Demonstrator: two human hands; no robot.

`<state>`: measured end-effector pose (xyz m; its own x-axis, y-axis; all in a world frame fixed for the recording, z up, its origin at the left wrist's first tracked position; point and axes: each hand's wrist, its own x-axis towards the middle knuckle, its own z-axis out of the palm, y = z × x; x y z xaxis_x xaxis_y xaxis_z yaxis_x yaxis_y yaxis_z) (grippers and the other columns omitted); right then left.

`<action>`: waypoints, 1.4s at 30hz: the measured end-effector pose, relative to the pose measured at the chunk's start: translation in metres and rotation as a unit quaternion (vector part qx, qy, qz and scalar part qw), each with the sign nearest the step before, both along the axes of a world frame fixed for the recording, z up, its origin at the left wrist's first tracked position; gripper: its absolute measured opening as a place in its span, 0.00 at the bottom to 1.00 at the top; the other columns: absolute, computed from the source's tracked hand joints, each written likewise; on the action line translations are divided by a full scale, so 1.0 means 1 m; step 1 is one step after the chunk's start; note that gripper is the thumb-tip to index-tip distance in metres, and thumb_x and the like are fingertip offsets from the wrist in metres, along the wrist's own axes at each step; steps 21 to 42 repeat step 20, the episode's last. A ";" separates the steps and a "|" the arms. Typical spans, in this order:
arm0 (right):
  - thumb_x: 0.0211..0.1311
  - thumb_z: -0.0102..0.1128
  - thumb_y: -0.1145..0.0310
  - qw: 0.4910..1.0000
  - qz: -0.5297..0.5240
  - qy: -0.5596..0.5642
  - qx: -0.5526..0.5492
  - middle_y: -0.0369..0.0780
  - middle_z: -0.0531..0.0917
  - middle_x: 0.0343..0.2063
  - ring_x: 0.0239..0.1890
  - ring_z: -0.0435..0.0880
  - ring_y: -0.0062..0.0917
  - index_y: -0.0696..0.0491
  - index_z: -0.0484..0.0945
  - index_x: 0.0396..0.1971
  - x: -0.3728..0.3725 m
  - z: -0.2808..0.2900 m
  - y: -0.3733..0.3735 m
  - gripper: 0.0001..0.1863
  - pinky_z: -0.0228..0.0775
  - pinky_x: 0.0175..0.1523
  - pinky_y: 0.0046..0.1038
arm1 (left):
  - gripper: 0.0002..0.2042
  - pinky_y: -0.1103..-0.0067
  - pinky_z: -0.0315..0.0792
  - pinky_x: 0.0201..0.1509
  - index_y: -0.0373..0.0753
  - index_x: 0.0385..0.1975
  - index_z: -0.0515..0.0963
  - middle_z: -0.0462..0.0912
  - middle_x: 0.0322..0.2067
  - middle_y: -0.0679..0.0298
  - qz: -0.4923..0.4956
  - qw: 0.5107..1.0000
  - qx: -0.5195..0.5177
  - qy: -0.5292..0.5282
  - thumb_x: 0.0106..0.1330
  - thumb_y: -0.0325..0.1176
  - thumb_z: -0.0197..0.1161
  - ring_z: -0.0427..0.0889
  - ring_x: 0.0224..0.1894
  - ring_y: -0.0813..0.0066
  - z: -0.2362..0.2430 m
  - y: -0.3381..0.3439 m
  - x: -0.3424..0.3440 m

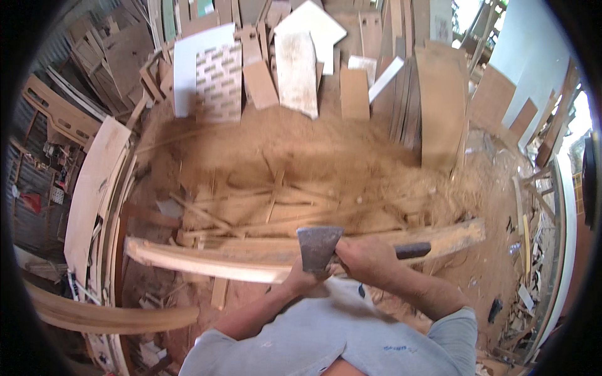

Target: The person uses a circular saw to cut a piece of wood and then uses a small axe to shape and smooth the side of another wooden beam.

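An axe [318,245] with a broad grey metal head is held in front of my body, blade edge up. My right hand [364,258] is closed round its dark handle [414,250], close behind the head; the rest of the handle sticks out to the right. My left hand [302,279] is at the lower end of the axe head and appears to grip it, with its fingers partly hidden by the metal. Just beyond both hands lies a long pale timber beam [213,262], running left to right with a slight bend in the picture.
Sawdust, sticks and wood scraps [269,200] cover the ground past the beam. Boards and panels [298,75] lean along the far side. Long planks [100,188] stand at the left, with a curved board [113,316] nearer me. Offcuts [527,263] lie at the right.
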<state>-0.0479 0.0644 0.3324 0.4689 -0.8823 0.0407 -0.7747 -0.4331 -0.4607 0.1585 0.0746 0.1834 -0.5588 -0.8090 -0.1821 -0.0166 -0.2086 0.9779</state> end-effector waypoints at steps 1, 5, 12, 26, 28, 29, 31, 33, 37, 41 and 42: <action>0.62 0.61 0.64 1.000 0.001 0.021 0.016 0.42 0.82 0.24 0.27 0.85 0.42 0.52 0.74 0.36 0.001 0.017 0.000 0.09 0.76 0.31 0.42 | 0.19 0.71 0.77 0.56 0.37 0.53 0.82 0.87 0.49 0.59 0.013 0.999 -0.033 -0.009 0.64 0.34 0.74 0.84 0.51 0.67 -0.006 0.001 0.002; 0.62 0.61 0.63 1.000 0.001 -0.001 -0.024 0.44 0.84 0.27 0.28 0.85 0.43 0.52 0.75 0.39 0.005 0.025 0.019 0.10 0.76 0.31 0.44 | 0.20 0.71 0.78 0.54 0.37 0.52 0.82 0.88 0.46 0.59 -0.008 0.981 -0.173 -0.086 0.64 0.39 0.74 0.86 0.48 0.66 -0.023 0.005 0.019; 0.60 0.63 0.62 0.994 -0.040 0.042 0.095 0.47 0.86 0.28 0.32 0.87 0.47 0.51 0.78 0.44 0.008 0.011 0.010 0.14 0.77 0.38 0.49 | 0.13 0.71 0.78 0.43 0.37 0.43 0.83 0.88 0.36 0.63 0.041 0.991 -0.123 -0.029 0.67 0.39 0.71 0.85 0.38 0.71 0.002 0.007 0.012; 0.59 0.69 0.55 0.971 -0.153 -0.144 0.113 0.54 0.87 0.33 0.41 0.87 0.53 0.52 0.75 0.52 0.009 -0.007 0.005 0.26 0.80 0.49 0.49 | 0.09 0.75 0.71 0.27 0.41 0.31 0.82 0.79 0.22 0.71 0.344 0.937 -0.039 -0.054 0.72 0.38 0.68 0.77 0.26 0.81 0.008 -0.012 0.016; 0.59 0.69 0.55 0.971 -0.153 -0.144 0.113 0.54 0.87 0.33 0.41 0.87 0.53 0.52 0.75 0.52 0.009 -0.007 0.005 0.26 0.80 0.49 0.49 | 0.09 0.75 0.71 0.27 0.41 0.31 0.82 0.79 0.22 0.71 0.344 0.937 -0.039 -0.054 0.72 0.38 0.68 0.77 0.26 0.81 0.008 -0.012 0.016; 0.59 0.69 0.55 0.971 -0.153 -0.144 0.113 0.54 0.87 0.33 0.41 0.87 0.53 0.52 0.75 0.52 0.009 -0.007 0.005 0.26 0.80 0.49 0.49 | 0.09 0.75 0.71 0.27 0.41 0.31 0.82 0.79 0.22 0.71 0.344 0.937 -0.039 -0.054 0.72 0.38 0.68 0.77 0.26 0.81 0.008 -0.012 0.016; 0.59 0.69 0.55 0.971 -0.153 -0.144 0.113 0.54 0.87 0.33 0.41 0.87 0.53 0.52 0.75 0.52 0.009 -0.007 0.005 0.26 0.80 0.49 0.49 | 0.09 0.75 0.71 0.27 0.41 0.31 0.82 0.79 0.22 0.71 0.344 0.937 -0.039 -0.054 0.72 0.38 0.68 0.77 0.26 0.81 0.008 -0.012 0.016; 0.59 0.69 0.55 0.971 -0.153 -0.144 0.113 0.54 0.87 0.33 0.41 0.87 0.53 0.52 0.75 0.52 0.009 -0.007 0.005 0.26 0.80 0.49 0.49 | 0.09 0.75 0.71 0.27 0.41 0.31 0.82 0.79 0.22 0.71 0.344 0.937 -0.039 -0.054 0.72 0.38 0.68 0.77 0.26 0.81 0.008 -0.012 0.016; 0.59 0.69 0.55 0.971 -0.153 -0.144 0.113 0.54 0.87 0.33 0.41 0.87 0.53 0.52 0.75 0.52 0.009 -0.007 0.005 0.26 0.80 0.49 0.49 | 0.09 0.75 0.71 0.27 0.41 0.31 0.82 0.79 0.22 0.71 0.344 0.937 -0.039 -0.054 0.72 0.38 0.68 0.77 0.26 0.81 0.008 -0.012 0.016; 0.59 0.69 0.55 0.971 -0.153 -0.144 0.113 0.54 0.87 0.33 0.41 0.87 0.53 0.52 0.75 0.52 0.009 -0.007 0.005 0.26 0.80 0.49 0.49 | 0.09 0.75 0.71 0.27 0.41 0.31 0.82 0.79 0.22 0.71 0.344 0.937 -0.039 -0.054 0.72 0.38 0.68 0.77 0.26 0.81 0.008 -0.012 0.016; 0.59 0.69 0.55 0.971 -0.153 -0.144 0.113 0.54 0.87 0.33 0.41 0.87 0.53 0.52 0.75 0.52 0.009 -0.007 0.005 0.26 0.80 0.49 0.49 | 0.09 0.75 0.71 0.27 0.41 0.31 0.82 0.79 0.22 0.71 0.344 0.937 -0.039 -0.054 0.72 0.38 0.68 0.77 0.26 0.81 0.008 -0.012 0.016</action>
